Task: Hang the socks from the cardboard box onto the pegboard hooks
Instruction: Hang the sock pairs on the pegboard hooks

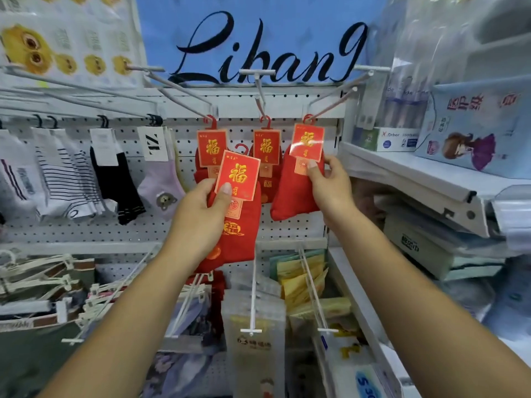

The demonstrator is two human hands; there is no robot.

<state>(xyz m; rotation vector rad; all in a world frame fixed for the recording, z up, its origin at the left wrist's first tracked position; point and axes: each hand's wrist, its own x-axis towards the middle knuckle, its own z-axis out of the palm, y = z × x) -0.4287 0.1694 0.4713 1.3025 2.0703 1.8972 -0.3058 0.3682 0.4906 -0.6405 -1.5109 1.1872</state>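
Head view: a white perforated pegboard (pixel 293 231) is seen behind. A red sock pair with a red-and-gold card (pixel 238 225) is gripped in the left hand (pixel 201 216), thumb on the card, held unhung before the board. Another red carded sock pair (pixel 290 193), hung on a grey metal peg hook (pixel 334 103), is pinched by the right hand (pixel 330 188).

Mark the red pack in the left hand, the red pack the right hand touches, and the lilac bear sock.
Held pack (pixel 238 175): head view, on its red card.
Right pack (pixel 290 192): head view, on the red sock fabric.
Bear sock (pixel 157 179): head view, on the lilac fabric above the bear.
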